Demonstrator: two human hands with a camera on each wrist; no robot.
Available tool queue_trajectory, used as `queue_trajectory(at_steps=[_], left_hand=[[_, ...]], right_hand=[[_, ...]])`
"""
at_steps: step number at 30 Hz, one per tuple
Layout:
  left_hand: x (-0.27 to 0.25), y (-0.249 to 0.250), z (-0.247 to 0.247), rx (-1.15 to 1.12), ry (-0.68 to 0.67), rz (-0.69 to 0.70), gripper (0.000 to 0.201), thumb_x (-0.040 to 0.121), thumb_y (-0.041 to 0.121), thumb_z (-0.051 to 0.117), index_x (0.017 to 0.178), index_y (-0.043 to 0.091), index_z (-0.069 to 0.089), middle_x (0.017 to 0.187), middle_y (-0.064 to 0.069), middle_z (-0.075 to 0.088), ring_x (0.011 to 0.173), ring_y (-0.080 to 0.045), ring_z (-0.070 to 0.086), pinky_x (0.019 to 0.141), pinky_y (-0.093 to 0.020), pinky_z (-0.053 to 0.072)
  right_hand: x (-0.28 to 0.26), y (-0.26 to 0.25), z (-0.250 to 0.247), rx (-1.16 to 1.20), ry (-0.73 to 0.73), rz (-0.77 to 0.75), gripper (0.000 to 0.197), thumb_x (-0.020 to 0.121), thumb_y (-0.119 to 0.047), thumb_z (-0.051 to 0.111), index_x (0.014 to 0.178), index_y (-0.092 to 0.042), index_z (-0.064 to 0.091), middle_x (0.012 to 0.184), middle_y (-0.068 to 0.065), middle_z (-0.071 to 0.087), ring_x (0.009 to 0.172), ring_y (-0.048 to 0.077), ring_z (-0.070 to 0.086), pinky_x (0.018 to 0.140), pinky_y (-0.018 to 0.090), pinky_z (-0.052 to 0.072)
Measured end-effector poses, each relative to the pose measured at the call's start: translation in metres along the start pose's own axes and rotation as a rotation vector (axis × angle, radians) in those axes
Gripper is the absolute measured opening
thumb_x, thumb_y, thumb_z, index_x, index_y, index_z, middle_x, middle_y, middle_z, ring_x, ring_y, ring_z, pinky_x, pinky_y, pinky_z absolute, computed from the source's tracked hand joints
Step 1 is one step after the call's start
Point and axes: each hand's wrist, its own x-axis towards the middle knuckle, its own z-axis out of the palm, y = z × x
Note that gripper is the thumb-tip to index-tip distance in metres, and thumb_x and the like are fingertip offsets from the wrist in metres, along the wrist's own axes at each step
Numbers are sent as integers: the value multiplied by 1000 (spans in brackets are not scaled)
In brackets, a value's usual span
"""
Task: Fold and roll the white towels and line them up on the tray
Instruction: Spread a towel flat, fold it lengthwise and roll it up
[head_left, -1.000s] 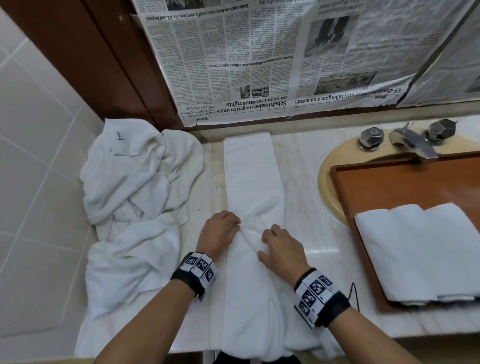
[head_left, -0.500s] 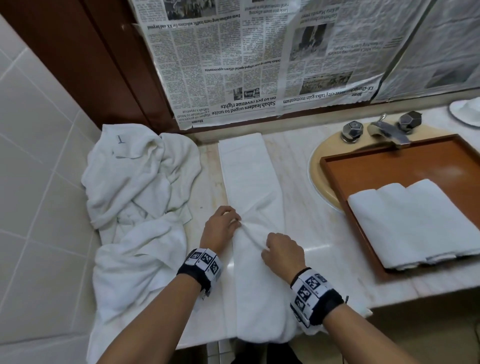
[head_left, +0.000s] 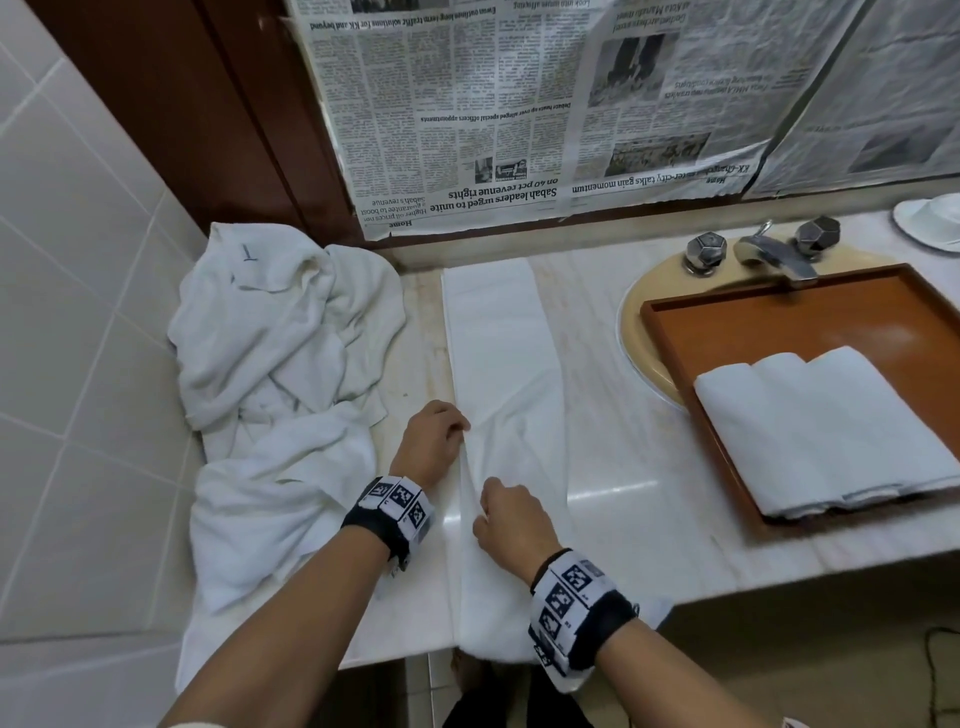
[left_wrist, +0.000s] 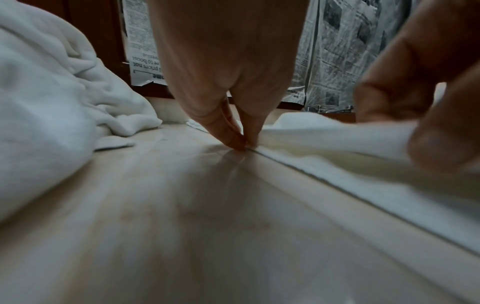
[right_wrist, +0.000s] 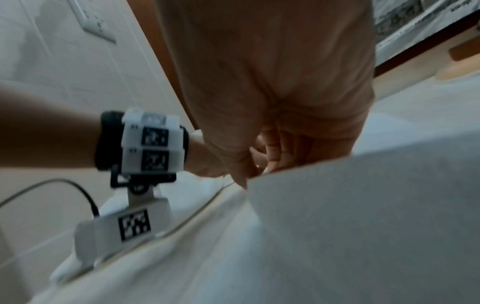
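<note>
Head view shows a long white towel (head_left: 501, 374) folded into a narrow strip on the marble counter (head_left: 613, 415), running from 12 o'clock at the wall to 6 o'clock, where its near end hangs over the counter edge. The left hand (head_left: 431, 441) sits at the strip's 9 o'clock edge, fingertips (left_wrist: 240, 142) pressed together and pinching that edge down at the counter. The right hand (head_left: 511, 527), toward 6 o'clock from the left one, has its fingers curled around a raised fold of the same towel. At 3 o'clock a wooden tray (head_left: 810, 317) rests over the sink (head_left: 636, 332), holding three rolled towels (head_left: 831, 431) side by side, touching. At 9 o'clock lies a heap of loose towels (head_left: 270, 395) against the tiled wall.
</note>
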Motion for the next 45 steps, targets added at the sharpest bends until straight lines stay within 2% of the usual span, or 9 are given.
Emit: queue_trajectory(at_steps=[5,9,13,17,23,35,39,42,45], left_hand=[[-5,5,3,-28,-1,-93,20,89,6,59,101,5,74,115,-8,63,100,-25,63,94,-31,48],[-15,7,7,26,-26,-81,33,93,22,61,122,5,64,129,-9,55,117,-26,55,100,-25,36],[-26,15,17,127,7,-92,47,101,36,49,145,22,46,157,1,34,144,-25,29,112,-42,29],[-26,29,27,323,-109,-165,50,106,47,23,156,42,18,165,19,5,153,-19,3,119,-46,12],[-26,22,36,408,-164,-209,54,102,55,6,155,47,-4,162,25,-12,153,-17,-8,121,-50,3],[-26,18,29,367,-150,-178,66,92,60,-5,156,44,1,163,25,-6,153,-20,-3,120,-52,6],[-19,29,27,250,-67,-224,51,106,42,17,157,42,9,164,21,-1,153,-18,2,119,-54,9],[-10,42,40,276,-119,-192,52,105,49,15,155,47,1,163,24,-8,153,-18,-8,119,-57,1],[-4,44,48,338,-163,-196,52,105,52,10,153,51,-7,162,25,-15,152,-19,-15,119,-58,-7]], right_hand=[[-9,12,-1,14,-130,-58,21,96,-22,51,104,-4,56,101,11,62,86,26,59,74,34,49],[-12,26,-36,130,-127,-143,25,96,-30,54,87,-9,65,90,7,68,81,21,62,76,32,52],[33,50,-72,44,217,50,24,99,-33,47,91,-11,54,96,8,63,89,29,60,69,33,43],[68,67,-73,-18,117,207,30,99,-31,50,111,-5,51,113,12,56,102,32,57,73,31,38],[74,80,-77,-42,127,171,21,92,-16,46,73,-11,39,82,7,54,71,25,48,51,30,30],[70,115,-96,74,187,177,18,85,-29,60,86,-12,55,87,3,61,80,25,58,70,38,49],[78,101,-77,-109,386,-134,34,94,-33,44,114,-10,57,120,7,57,111,29,52,87,41,43],[90,84,-60,-216,171,-229,66,96,-48,12,152,-18,32,161,-2,24,148,23,20,115,48,23],[101,88,-49,-339,77,-220,61,100,-51,3,157,-28,-1,162,-15,-12,151,16,-11,121,50,-1]])
